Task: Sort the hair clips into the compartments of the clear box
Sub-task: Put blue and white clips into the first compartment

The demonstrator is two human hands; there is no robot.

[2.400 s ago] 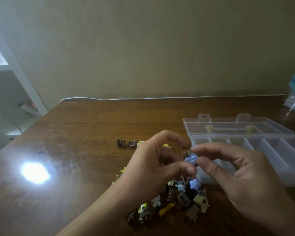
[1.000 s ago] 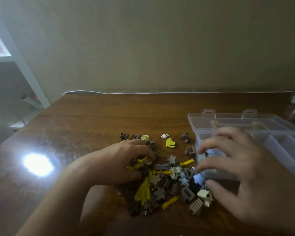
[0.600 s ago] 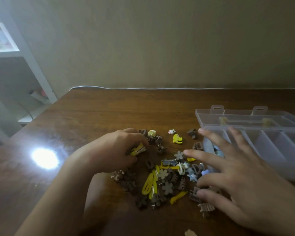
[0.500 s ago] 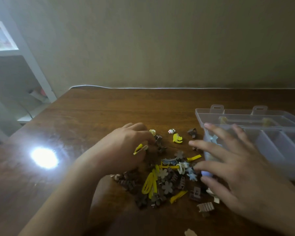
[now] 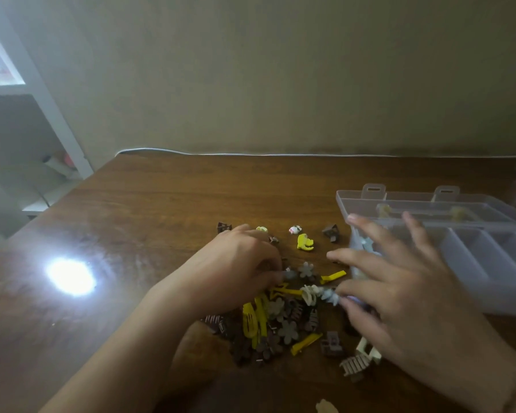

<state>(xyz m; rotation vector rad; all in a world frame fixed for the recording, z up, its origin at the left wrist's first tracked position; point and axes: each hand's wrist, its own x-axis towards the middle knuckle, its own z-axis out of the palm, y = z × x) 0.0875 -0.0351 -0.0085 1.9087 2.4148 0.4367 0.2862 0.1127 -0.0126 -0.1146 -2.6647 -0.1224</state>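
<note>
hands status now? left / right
Left hand: fingers curled down into the clip pile; a grip cannot be told.
Right hand: open, fingers spread, holding nothing.

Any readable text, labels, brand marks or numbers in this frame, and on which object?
None can be read.
Clear plastic compartment box: no label or embossed mark shows.
Pile of small hair clips on the brown wooden table: no print visible.
White shelf at the left: its contents are too blurred to read.

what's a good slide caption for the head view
Both hands, left hand and right hand, work a pile of hair clips beside the open clear box.
</note>
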